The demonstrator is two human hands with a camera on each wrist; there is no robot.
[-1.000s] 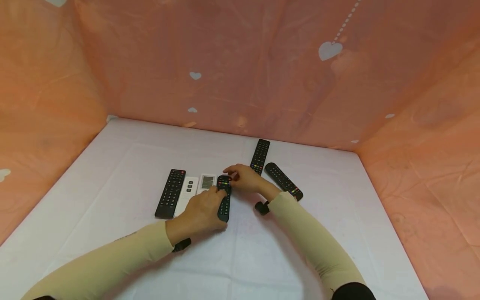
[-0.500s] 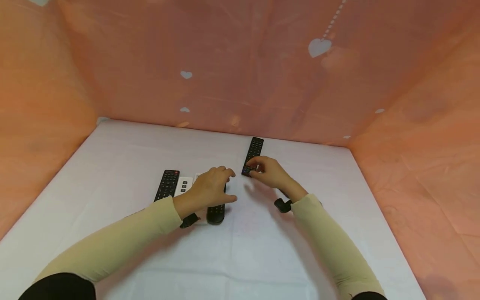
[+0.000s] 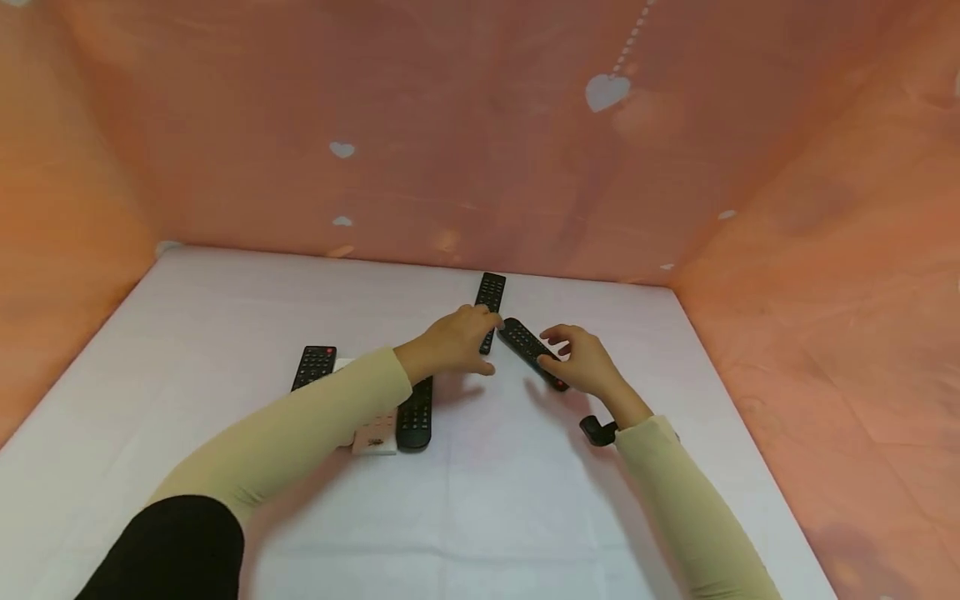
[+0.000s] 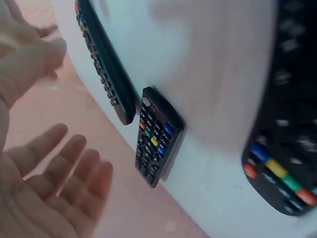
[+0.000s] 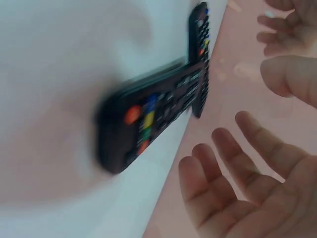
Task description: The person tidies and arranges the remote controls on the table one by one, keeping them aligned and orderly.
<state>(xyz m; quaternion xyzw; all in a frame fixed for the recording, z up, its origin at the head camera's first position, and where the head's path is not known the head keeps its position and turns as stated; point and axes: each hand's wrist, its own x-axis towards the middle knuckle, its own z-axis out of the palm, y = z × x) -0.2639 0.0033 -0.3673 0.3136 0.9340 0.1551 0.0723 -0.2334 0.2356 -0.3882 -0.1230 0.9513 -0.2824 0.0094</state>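
My left hand [image 3: 459,340], fingers spread, hovers at the near part of a long black remote control [image 3: 491,289] lying near the back wall, partly covering it. A second black remote [image 3: 519,337] lies slanted just right of that one. My right hand [image 3: 588,362] is over the near end of this slanted remote, fingers loosely bent. In the right wrist view, the slanted remote [image 5: 158,109] shows apart from the fingers [image 5: 225,148]. The left wrist view has the left palm and fingers [image 4: 54,173] beside the far remote [image 4: 156,139], with nothing held.
Left of the hands is a row of remotes: a black one [image 3: 416,421], a white one [image 3: 375,435] and another black one [image 3: 315,362]. The left sleeve [image 3: 300,417] covers much of the row. A pink-orange sheet [image 3: 450,125] walls the white table [image 3: 487,517].
My left hand has let go of the black remote in the row and moved right to the far remote. My right hand has moved right, past the far remote, to the slanted one.
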